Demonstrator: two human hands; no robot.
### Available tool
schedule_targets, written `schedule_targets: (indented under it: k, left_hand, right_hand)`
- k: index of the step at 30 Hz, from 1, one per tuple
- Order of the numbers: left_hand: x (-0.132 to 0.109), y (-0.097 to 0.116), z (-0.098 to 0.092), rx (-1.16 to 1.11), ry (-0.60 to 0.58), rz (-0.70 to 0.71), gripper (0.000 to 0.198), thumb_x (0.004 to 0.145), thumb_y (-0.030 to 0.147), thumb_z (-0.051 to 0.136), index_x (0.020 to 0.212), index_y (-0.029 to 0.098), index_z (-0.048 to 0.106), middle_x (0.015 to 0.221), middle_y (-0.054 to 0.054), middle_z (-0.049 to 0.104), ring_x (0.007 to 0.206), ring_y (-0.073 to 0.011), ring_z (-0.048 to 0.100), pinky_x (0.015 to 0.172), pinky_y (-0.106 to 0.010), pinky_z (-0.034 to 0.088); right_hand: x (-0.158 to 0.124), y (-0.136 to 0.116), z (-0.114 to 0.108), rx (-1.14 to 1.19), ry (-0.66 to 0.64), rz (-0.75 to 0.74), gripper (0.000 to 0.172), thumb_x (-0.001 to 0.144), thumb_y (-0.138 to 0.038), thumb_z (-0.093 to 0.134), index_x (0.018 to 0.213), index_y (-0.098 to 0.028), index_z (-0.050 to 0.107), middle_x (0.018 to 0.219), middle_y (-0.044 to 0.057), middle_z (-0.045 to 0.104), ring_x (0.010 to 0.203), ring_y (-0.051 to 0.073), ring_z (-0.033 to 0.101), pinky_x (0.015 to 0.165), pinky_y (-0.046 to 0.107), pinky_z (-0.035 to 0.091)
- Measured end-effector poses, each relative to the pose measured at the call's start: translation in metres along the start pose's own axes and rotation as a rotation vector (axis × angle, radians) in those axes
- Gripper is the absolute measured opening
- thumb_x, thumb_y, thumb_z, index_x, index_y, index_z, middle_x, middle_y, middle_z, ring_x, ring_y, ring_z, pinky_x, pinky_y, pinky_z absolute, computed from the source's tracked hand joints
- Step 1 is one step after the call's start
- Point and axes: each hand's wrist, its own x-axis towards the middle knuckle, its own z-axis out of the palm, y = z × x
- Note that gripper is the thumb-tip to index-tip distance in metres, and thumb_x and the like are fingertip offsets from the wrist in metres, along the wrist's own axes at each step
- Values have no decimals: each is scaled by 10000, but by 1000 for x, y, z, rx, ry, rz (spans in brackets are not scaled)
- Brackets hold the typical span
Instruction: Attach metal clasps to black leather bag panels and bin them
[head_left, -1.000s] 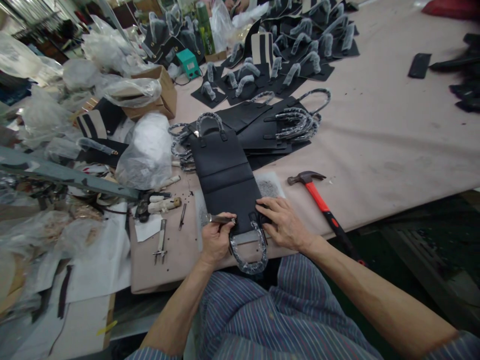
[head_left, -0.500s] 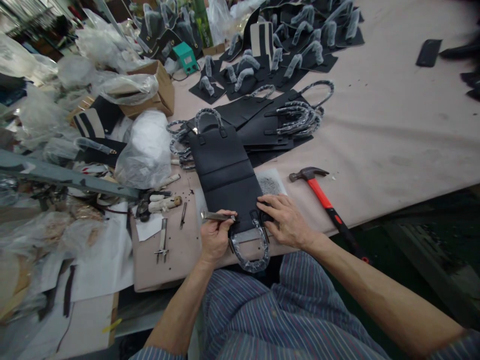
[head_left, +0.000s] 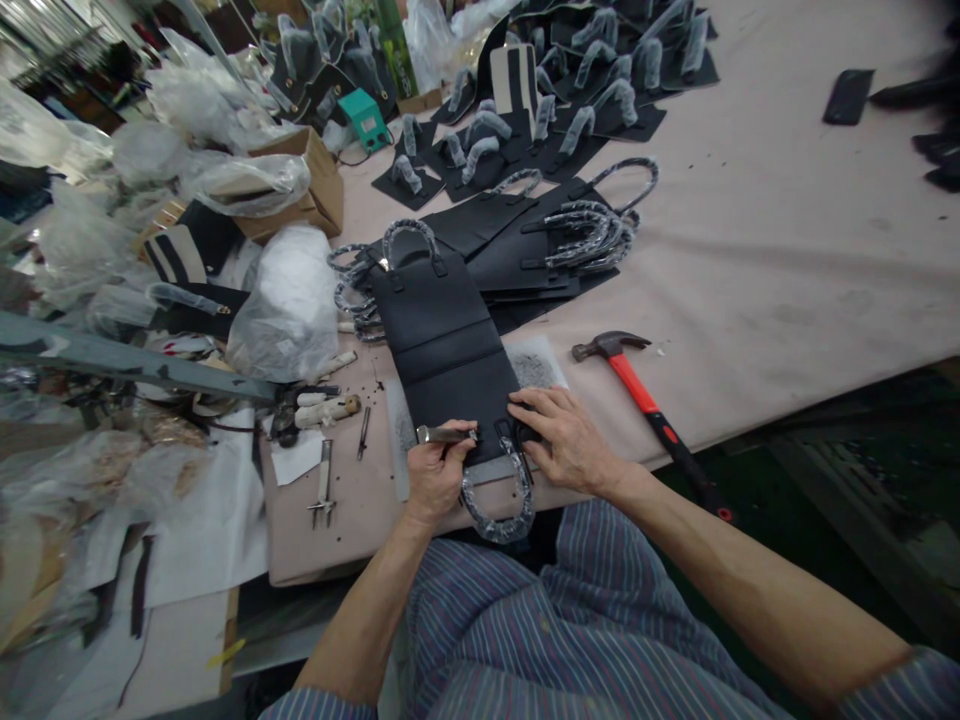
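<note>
A black leather bag panel [head_left: 450, 345] lies flat before me, with a plastic-wrapped handle at each end. The near handle [head_left: 501, 528] loops over the table's front edge. My left hand [head_left: 437, 478] is closed around a metal punch [head_left: 444, 435], its tip low at the panel's near left side. On the panel's near right corner my right hand [head_left: 562, 435] rests with fingers spread, beside the handle's base. Under the panel shows a pale slab [head_left: 538, 362]. A claw hammer [head_left: 634, 385] with a red and black handle lies to the right.
More black panels with wrapped handles [head_left: 540, 250] are piled behind. Further back lie many black pieces with padded handles [head_left: 480, 150]. Hand tools, including a pronged one [head_left: 323, 485], lie at left near plastic bags [head_left: 289, 300] and a cardboard box [head_left: 322, 185]. A dark phone-like slab [head_left: 848, 97] is far right.
My left hand has shifted slightly right, and the punch's tip has come closer to the handle's base. My right hand stays on the panel. The whole view has moved a little.
</note>
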Motion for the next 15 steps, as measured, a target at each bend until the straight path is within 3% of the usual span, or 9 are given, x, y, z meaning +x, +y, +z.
schedule_targets:
  k: [9,15]
  left_hand:
    - [10,13,4,103,-66,44,117,928,204,602,973,216,709,953,-23,775,900,-177,733,861,-294,582]
    - [13,17,7,146,-81,22,114,925,216,577,966,219,683,931,-26,760,867,-180,722,850,-292,569]
  right_hand:
    - [0,1,1,11,9,3,555,825,-198,606,1379,-215,587,1461,104,539,1320,346,472,1149,604,325]
    - [0,0,1,-7,16,-14,534,828,-187,606,1362,-183,588,1458,117,543,1320,344,473,1151,593,335]
